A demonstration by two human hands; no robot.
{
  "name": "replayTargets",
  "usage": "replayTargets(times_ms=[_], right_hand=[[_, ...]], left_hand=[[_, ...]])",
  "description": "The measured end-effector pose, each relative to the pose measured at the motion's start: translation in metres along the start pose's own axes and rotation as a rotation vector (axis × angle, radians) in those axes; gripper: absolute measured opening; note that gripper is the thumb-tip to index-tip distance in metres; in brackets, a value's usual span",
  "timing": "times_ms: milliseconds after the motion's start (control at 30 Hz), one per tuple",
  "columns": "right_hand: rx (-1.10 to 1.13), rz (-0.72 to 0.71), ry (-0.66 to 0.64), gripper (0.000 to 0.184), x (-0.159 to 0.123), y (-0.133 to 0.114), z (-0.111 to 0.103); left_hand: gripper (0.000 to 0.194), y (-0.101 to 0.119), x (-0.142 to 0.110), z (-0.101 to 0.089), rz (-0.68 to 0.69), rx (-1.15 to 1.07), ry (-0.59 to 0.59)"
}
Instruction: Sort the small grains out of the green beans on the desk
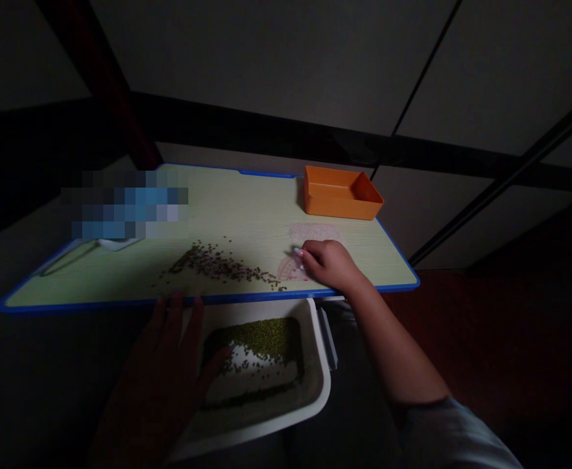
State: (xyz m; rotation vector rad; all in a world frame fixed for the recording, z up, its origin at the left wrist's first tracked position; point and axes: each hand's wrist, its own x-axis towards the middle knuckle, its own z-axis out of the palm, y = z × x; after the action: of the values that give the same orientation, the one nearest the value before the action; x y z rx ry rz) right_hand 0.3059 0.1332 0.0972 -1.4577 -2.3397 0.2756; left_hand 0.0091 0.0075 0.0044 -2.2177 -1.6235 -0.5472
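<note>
My right hand rests on the tabletop with its fingers curled and pressed together; whatever they hold, if anything, is hidden. Left of it, small green beans lie scattered over the pale table. In shadow, my left hand spreads its fingers over the left side of a white plastic tub, fingertips close to the table's blue edge. Its thumb reaches over the tub's inside. More green beans are heaped toward the far side of that tub, with loose ones around a bare patch.
An orange open box stands at the table's far right corner. A pixelated blue object occupies the left end, with a cable beside it. Pale cabinet panels rise behind the table. The tub sits below the table's near edge.
</note>
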Motion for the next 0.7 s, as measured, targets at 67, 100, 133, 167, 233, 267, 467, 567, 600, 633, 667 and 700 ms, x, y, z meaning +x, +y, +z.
replayTargets(times_ms=[67, 100, 133, 167, 233, 267, 467, 567, 600, 633, 667, 700], right_hand=[[0.008, -0.009, -0.007, 0.033, 0.0, 0.0005, 0.0003], [0.01, -0.009, -0.01, 0.033, -0.0001, 0.0008, 0.0004], [0.011, -0.01, -0.012, 0.033, -0.0001, 0.001, 0.0004], [0.013, -0.011, -0.016, 0.033, -0.0002, 0.0012, 0.0004], [0.02, -0.02, -0.019, 0.032, -0.0003, 0.0015, 0.0002], [0.021, -0.025, -0.019, 0.032, -0.0003, 0.0016, 0.0002], [-0.014, -0.002, -0.001, 0.033, -0.0005, 0.0001, 0.0008], [-0.037, -0.011, -0.004, 0.033, -0.0003, -0.0017, 0.0011], [-0.042, -0.017, -0.006, 0.033, -0.0002, -0.0022, 0.0011], [-0.043, -0.023, -0.008, 0.033, -0.0002, -0.0026, 0.001], [-0.041, -0.028, -0.011, 0.033, -0.0002, -0.0028, 0.0008], [-0.039, -0.03, -0.015, 0.034, -0.0002, -0.003, 0.0006]], left_hand=[[0.088, -0.0001, 0.0, -0.0004, 0.003, 0.018, -0.003], [0.088, -0.0002, 0.0, -0.0006, 0.002, 0.025, -0.007], [0.088, -0.0004, -0.0002, -0.0009, 0.001, 0.028, -0.011], [0.088, -0.0005, -0.0003, -0.001, 0.002, 0.027, -0.01], [0.089, -0.0009, -0.0006, -0.001, 0.01, 0.02, 0.007], [0.089, -0.001, -0.0007, -0.0009, 0.013, 0.018, 0.013], [0.09, -0.0002, 0.0001, 0.0, 0.004, 0.013, 0.007], [0.089, 0.0003, 0.0001, 0.0, -0.002, 0.0, 0.008], [0.089, 0.0004, 0.0001, -0.0001, -0.003, -0.002, 0.007], [0.089, 0.0005, 0.0002, -0.0002, -0.003, -0.004, 0.007], [0.089, 0.0005, 0.0002, -0.0003, -0.002, -0.004, 0.007], [0.09, 0.0005, 0.0003, -0.0005, 0.001, -0.006, 0.007]])
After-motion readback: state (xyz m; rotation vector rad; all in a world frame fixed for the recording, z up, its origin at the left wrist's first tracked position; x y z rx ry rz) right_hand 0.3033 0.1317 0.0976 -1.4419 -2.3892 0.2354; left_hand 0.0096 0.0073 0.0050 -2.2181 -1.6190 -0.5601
